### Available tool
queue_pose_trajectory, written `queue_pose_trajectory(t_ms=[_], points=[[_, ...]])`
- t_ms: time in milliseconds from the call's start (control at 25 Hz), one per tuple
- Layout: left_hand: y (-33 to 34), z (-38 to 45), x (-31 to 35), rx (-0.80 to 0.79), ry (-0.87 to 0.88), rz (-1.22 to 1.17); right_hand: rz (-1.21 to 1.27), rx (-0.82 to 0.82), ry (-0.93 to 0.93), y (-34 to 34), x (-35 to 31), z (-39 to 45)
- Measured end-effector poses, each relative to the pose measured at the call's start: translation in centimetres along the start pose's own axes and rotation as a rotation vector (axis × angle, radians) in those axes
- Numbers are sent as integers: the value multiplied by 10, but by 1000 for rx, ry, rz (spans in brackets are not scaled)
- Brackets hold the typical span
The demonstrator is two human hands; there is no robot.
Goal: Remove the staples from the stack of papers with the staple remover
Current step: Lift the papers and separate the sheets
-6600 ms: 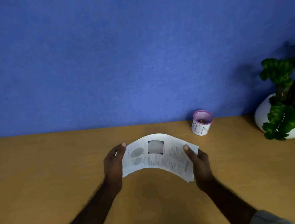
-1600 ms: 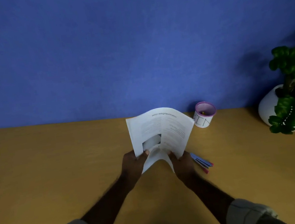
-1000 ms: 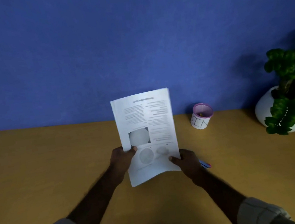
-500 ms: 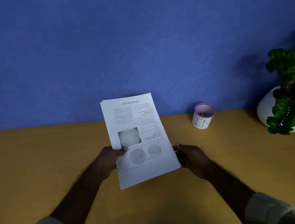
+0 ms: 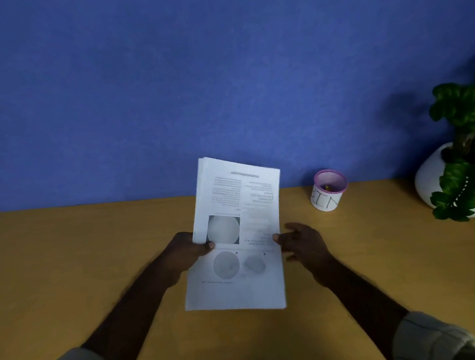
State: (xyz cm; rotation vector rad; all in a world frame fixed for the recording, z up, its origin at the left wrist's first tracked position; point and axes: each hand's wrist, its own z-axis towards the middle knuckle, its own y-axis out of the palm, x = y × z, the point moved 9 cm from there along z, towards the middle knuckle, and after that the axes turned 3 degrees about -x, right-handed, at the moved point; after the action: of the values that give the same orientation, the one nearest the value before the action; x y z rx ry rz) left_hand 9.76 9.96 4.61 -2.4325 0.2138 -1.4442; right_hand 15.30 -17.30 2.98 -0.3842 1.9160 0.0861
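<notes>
Blue wall behind, tan desk [image 5: 62,276] below, and the stack of papers [image 5: 237,239] is held up at centre, its long axis running near to far, far end tilted up toward the wall. Its left edge is pinched by the left hand [image 5: 187,253], thumb on the printed face. The right hand [image 5: 302,240] is just beside the right edge, fingers loosely spread, thumb tip touching the sheet. No staple remover can be seen; staples cannot be made out. Far right, a cup marked BIN [image 5: 327,191] and a potted plant [image 5: 466,151] are seen.
</notes>
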Motion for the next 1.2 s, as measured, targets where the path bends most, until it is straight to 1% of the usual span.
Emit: queue_pose_trajectory(t_ms=[80, 120, 160, 200, 240, 320, 360, 440, 520, 560, 640, 720, 800, 840, 880, 920, 960, 1000, 1040, 1200], points=[[-4, 3, 16, 23, 80, 267, -210, 257, -150, -23, -25, -4], [-4, 3, 25, 19, 119, 404, -265, 321, -250, -29, -41, -7], [-2, 3, 35, 7, 153, 527, -302, 332, -330, -31, -57, -8], [1, 2, 44, -7, 182, 624, -326, 286, -374, -31, -69, -7], [4, 2, 53, -23, 208, 692, -339, 189, -391, -27, -78, -3], [7, 2, 67, -51, 249, 786, -364, -41, -372, -18, -85, 3], [7, 2, 73, -54, 261, 824, -367, -109, -342, -18, -83, 5], [0, 3, 83, -35, 285, 852, -289, -145, -274, -25, -73, 7], [-11, 3, 89, 4, 328, 833, -172, -122, -244, -31, -63, 6], [-17, 2, 89, 24, 354, 797, -104, -103, -240, -33, -60, 4], [-32, 3, 81, 77, 364, 628, 40, -68, -209, -36, -51, 4], [-53, 2, 61, 168, 289, 394, 146, -38, -165, -40, -41, 7], [-73, -1, 32, 273, 174, 93, 261, -13, -123, -45, -32, 9], [-76, -2, 15, 272, 113, -96, 339, -3, -102, -47, -28, 10], [-71, -4, 0, 217, 63, -279, 418, 2, -84, -47, -25, 10], [-61, -5, -12, 129, 27, -422, 489, 6, -64, -46, -22, 11], [-50, -7, -18, 47, 18, -515, 551, 12, -47, -45, -19, 11], [-43, -8, -21, -2, 34, -566, 601, 16, -33, -44, -17, 12], [-38, -8, -21, -17, 65, -589, 635, 19, -26, -43, -14, 14], [-38, -7, -9, 37, 148, -634, 639, 24, -8, -43, -9, 14]])
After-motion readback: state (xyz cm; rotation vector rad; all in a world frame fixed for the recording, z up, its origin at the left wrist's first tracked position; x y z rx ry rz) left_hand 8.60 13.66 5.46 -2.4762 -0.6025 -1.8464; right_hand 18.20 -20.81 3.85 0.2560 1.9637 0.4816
